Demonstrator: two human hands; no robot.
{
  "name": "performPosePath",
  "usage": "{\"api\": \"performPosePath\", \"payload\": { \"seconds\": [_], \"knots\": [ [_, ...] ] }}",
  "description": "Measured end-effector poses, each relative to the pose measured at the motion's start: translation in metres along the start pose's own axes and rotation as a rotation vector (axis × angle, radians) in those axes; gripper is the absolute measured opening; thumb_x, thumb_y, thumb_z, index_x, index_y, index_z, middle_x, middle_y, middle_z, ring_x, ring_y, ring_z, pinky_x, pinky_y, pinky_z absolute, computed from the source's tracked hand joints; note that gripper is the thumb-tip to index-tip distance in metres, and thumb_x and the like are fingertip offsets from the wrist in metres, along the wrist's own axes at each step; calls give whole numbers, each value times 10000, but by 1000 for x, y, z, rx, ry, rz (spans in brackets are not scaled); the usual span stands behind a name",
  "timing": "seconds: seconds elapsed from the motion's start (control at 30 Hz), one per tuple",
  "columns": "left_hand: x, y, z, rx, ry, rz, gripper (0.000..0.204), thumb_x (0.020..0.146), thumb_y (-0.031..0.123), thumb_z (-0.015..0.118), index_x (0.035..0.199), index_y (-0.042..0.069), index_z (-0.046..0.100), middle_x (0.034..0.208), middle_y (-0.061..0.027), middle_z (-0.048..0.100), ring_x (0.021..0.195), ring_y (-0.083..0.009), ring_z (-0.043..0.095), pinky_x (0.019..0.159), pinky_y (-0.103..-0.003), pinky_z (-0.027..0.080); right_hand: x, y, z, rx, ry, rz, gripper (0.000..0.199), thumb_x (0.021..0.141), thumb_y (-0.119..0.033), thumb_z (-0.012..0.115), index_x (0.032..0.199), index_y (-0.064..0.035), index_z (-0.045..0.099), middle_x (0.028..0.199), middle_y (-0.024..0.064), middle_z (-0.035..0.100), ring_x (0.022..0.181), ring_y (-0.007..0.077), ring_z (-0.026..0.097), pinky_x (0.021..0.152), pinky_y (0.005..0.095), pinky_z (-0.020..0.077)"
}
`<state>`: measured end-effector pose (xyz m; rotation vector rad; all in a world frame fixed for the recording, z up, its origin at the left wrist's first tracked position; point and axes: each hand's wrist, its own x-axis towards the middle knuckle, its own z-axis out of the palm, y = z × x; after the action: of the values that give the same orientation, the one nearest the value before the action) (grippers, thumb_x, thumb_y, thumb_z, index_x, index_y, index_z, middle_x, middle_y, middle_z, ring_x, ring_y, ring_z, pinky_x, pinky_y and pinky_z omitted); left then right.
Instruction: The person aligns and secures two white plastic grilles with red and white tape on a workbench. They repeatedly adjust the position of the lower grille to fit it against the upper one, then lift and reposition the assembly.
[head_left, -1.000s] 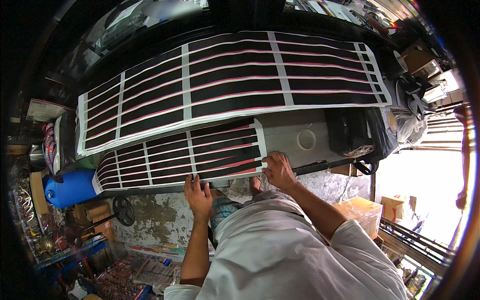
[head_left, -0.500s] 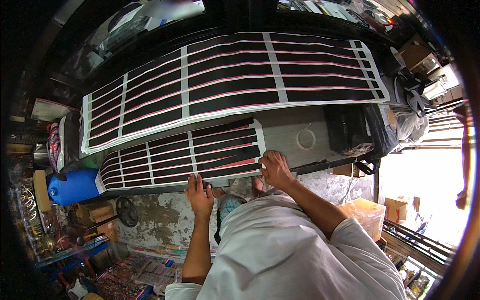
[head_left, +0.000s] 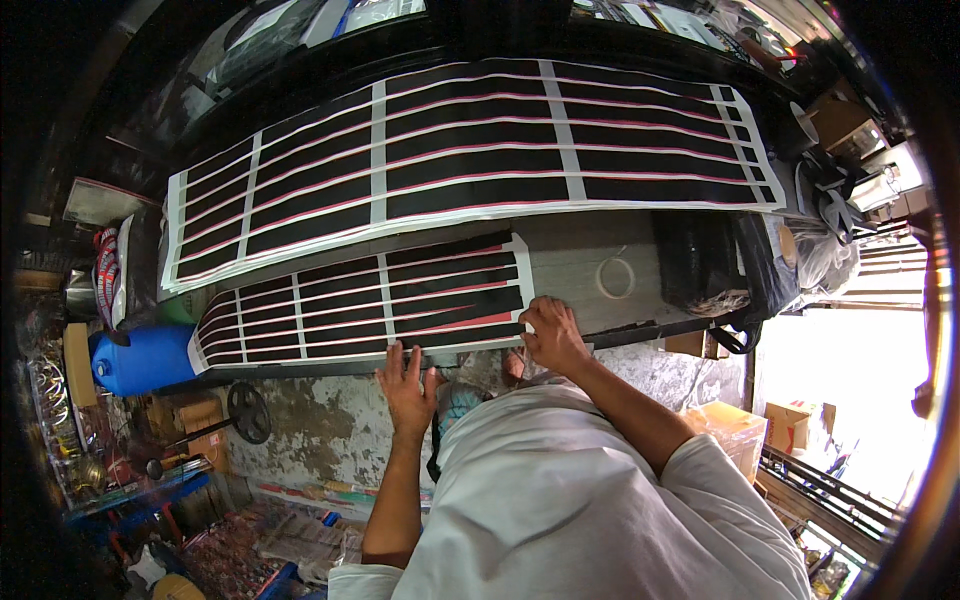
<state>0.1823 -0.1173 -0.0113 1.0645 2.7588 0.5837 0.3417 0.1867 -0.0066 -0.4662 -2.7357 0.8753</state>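
Observation:
A smaller printed sheet [head_left: 345, 308], with black bands, white lines and some red streaks, lies along the near edge of the grey table. At its near right corner my right hand [head_left: 555, 338] has its fingers bent down, seemingly pinching the sheet's white margin. My left hand [head_left: 408, 392] rests its fingertips on the sheet's near edge, fingers stretched and apart, holding nothing. Beyond lies a larger stack of similar banded sheets [head_left: 470, 135], spread across the far part of the table. The small sheet's left end bends down over the table's end.
A tape-like ring [head_left: 615, 278] lies on the grey tabletop [head_left: 575, 260] right of the small sheet. Black wrapped bundles [head_left: 700, 262] sit at the right end. A blue drum [head_left: 145, 360] stands at the left end, near a black handwheel [head_left: 249, 413]. A cardboard box [head_left: 727, 432] is at right.
My left hand has shifted slightly right along the sheet's edge, its fingers a little more spread. My right hand keeps to the corner. The whole view has tilted slightly.

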Motion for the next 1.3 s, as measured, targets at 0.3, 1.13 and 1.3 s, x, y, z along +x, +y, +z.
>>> {"api": "performPosePath", "payload": {
  "seconds": [0.3,1.13,1.3],
  "knots": [
    [-2,19,9,-58,-23,17,542,1083,445,628,1527,135,627,1745,-209,313,1631,-416,249,1255,-749,110,2,-2,-2,40,10,11,312,826,-106,798,1107,-101,662,1188,113,555,1178,354,563,1023,516,454],
    [19,1,3,-40,62,-36,522,1076,381,630,1514,95,623,1719,-205,353,1602,-425,307,1261,-722,187,27,2,8,10,126,264,313,889,-179,814,1129,-51,660,1208,160,586,1180,377,588,1025,537,452],
    [32,-30,3,77,83,-120,536,1086,398,595,1524,89,602,1696,-205,391,1593,-422,325,1247,-748,200,42,-12,16,-33,101,422,326,852,-209,848,1090,-77,668,1185,128,634,1199,355,603,1017,532,430]
  ]
}}
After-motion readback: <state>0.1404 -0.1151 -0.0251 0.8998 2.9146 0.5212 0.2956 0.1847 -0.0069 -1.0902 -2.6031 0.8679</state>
